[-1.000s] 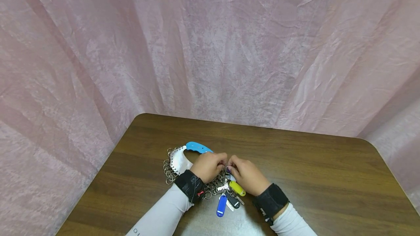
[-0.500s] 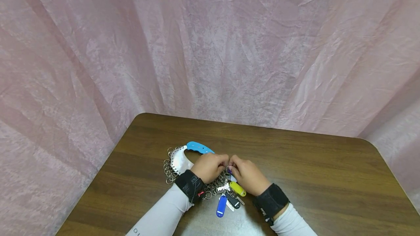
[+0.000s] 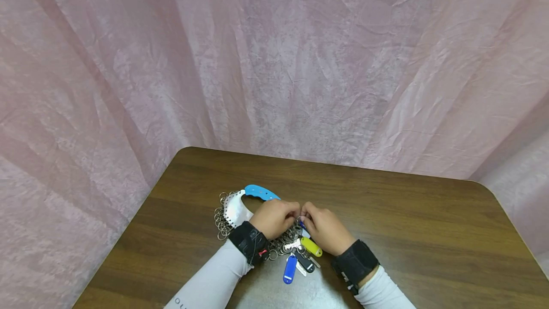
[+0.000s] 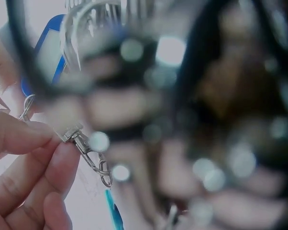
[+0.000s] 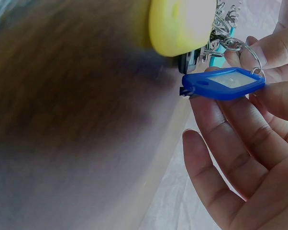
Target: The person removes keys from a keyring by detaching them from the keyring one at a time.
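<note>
My left hand and right hand meet fingertip to fingertip over a bunch of keys and rings. In the left wrist view, left fingers pinch a metal swivel clip. The right thumb and fingers hold a blue key tag at its ring end, shown in the right wrist view. Its thin split ring spans between both hands. Under my left hand lies a curved silver plate with a bright blue handle; rings line its holed edge. Part of the plate is hidden by that hand.
Below the hands a yellow key tag, a black key tag and another blue key tag lie with several keys. All rest on a brown wooden table. A pink curtain hangs behind the table.
Both hands stay almost in place, their fingertips shifting very slightly to the right over the ring. The tags, keys and plate look unchanged.
</note>
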Action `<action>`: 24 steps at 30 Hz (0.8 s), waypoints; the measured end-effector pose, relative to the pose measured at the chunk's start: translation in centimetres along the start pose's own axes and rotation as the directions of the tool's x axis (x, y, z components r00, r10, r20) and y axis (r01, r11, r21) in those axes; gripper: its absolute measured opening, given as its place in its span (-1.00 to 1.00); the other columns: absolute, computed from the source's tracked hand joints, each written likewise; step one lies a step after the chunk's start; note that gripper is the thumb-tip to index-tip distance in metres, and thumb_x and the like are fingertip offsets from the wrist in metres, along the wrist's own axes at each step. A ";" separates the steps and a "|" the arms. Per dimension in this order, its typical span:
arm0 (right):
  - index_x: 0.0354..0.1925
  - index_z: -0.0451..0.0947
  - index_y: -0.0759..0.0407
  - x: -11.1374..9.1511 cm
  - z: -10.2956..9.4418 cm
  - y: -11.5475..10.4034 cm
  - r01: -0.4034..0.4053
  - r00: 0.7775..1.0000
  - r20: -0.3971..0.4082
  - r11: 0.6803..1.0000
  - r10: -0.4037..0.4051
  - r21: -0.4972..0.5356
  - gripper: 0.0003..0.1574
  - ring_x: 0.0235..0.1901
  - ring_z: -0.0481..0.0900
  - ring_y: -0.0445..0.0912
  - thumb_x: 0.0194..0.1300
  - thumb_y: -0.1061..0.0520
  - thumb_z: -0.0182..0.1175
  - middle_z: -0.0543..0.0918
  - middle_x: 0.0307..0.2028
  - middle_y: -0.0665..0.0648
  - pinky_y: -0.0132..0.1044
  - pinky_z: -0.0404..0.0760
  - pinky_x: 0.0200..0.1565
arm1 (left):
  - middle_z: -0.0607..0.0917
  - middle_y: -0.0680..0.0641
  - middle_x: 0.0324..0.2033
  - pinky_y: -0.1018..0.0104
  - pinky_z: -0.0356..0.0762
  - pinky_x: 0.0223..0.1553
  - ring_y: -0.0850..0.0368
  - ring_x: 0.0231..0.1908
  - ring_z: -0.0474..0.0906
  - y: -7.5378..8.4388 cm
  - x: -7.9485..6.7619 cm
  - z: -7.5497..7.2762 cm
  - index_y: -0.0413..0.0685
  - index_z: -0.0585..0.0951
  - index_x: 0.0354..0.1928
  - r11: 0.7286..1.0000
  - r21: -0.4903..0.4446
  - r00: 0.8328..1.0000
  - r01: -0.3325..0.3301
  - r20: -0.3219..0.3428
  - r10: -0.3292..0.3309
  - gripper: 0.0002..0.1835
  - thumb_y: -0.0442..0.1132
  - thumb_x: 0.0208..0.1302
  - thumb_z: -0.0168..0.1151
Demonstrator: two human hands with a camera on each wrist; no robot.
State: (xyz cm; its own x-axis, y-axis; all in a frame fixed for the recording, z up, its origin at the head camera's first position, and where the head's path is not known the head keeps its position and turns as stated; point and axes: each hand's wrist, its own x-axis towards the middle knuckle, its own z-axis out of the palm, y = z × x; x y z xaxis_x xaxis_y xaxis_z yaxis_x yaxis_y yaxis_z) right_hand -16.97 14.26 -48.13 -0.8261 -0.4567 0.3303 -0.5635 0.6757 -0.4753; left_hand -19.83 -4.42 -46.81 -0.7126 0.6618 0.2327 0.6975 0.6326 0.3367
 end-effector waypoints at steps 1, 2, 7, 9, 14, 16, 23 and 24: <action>-0.29 0.44 0.09 0.0 0.0 0.0 -0.003 1.000 0.001 1.000 0.003 -0.001 -0.96 -0.57 0.38 -0.26 0.32 0.21 0.11 0.47 -0.52 -0.13 -0.36 0.42 -0.50 | 0.43 0.24 -0.59 0.44 0.29 -0.54 0.31 -0.58 0.35 0.0 0.0 0.0 0.16 0.48 -0.44 1.000 0.000 1.000 -0.001 -0.001 0.001 -0.82 -0.29 0.15 0.28; -0.29 0.43 0.09 0.0 0.0 0.0 -0.006 1.000 0.003 1.000 0.006 -0.003 -0.96 -0.58 0.38 -0.26 0.32 0.22 0.12 0.47 -0.52 -0.13 -0.36 0.42 -0.50 | 0.43 0.24 -0.59 0.44 0.30 -0.54 0.31 -0.58 0.35 -0.1 0.0 0.1 0.16 0.49 -0.44 1.000 0.000 1.000 -0.002 -0.001 0.002 -0.82 -0.29 0.14 0.28; -0.30 0.43 0.08 0.0 0.0 0.0 -0.008 1.000 0.003 1.000 0.008 -0.010 -0.96 -0.57 0.37 -0.26 0.32 0.21 0.10 0.47 -0.52 -0.13 -0.36 0.41 -0.50 | 0.43 0.24 -0.59 0.43 0.30 -0.54 0.32 -0.57 0.36 -0.1 0.0 0.1 0.15 0.49 -0.44 1.000 0.003 1.000 -0.012 -0.011 0.012 -0.82 -0.30 0.12 0.28; -0.30 0.44 0.08 0.0 0.0 0.0 -0.006 1.000 0.001 1.000 0.006 -0.010 -0.96 -0.57 0.38 -0.26 0.32 0.21 0.11 0.48 -0.52 -0.13 -0.36 0.42 -0.50 | 0.43 0.24 -0.59 0.43 0.31 -0.53 0.32 -0.57 0.35 -0.1 0.0 0.1 0.16 0.49 -0.45 1.000 0.009 1.000 -0.017 -0.016 0.017 -0.82 -0.30 0.12 0.28; -0.29 0.44 0.07 0.0 0.1 0.0 -0.008 1.000 -0.010 1.000 0.007 -0.010 -0.91 -0.56 0.40 -0.26 0.28 0.22 0.17 0.49 -0.51 -0.13 -0.34 0.44 -0.49 | 0.43 0.24 -0.60 0.42 0.31 -0.53 0.32 -0.56 0.36 0.2 0.0 -0.2 0.15 0.49 -0.45 1.000 0.020 1.000 -0.013 -0.016 0.014 -0.82 -0.31 0.11 0.29; -0.29 0.43 0.06 0.0 0.2 0.0 -0.010 1.000 -0.011 1.000 0.009 -0.011 -0.90 -0.56 0.41 -0.26 0.28 0.22 0.18 0.50 -0.50 -0.13 -0.34 0.45 -0.49 | 0.43 0.23 -0.60 0.41 0.31 -0.53 0.31 -0.56 0.36 0.3 -0.1 -0.3 0.15 0.50 -0.45 1.000 0.022 1.000 -0.008 -0.014 0.008 -0.82 -0.31 0.11 0.29; -0.29 0.43 0.05 0.0 0.2 -0.1 -0.010 1.000 -0.015 1.000 0.010 -0.009 -0.89 -0.56 0.41 -0.25 0.27 0.20 0.19 0.50 -0.50 -0.12 -0.33 0.44 -0.49 | 0.49 0.22 -0.53 0.41 0.36 -0.49 0.32 -0.51 0.39 0.5 0.0 -0.4 0.14 0.51 -0.43 1.000 0.016 1.000 0.009 -0.028 -0.009 -0.83 -0.32 0.10 0.29; -0.30 0.43 0.04 0.0 0.2 -0.1 -0.008 1.000 -0.017 1.000 0.008 -0.006 -0.89 -0.56 0.40 -0.25 0.27 0.20 0.20 0.49 -0.50 -0.13 -0.34 0.44 -0.50 | 0.49 0.21 -0.52 0.41 0.36 -0.48 0.33 -0.50 0.39 0.5 0.0 -0.4 0.13 0.51 -0.43 1.000 0.012 1.000 0.013 -0.029 -0.012 -0.83 -0.33 0.09 0.29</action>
State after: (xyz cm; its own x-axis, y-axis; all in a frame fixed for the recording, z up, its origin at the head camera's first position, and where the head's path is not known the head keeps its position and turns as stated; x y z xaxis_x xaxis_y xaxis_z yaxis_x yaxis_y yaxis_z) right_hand -16.91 14.06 -48.24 -0.8302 -0.4415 0.3404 -0.5570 0.6828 -0.4728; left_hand -19.52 -4.26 -46.25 -0.7229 0.6422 0.2548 0.6894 0.6458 0.3282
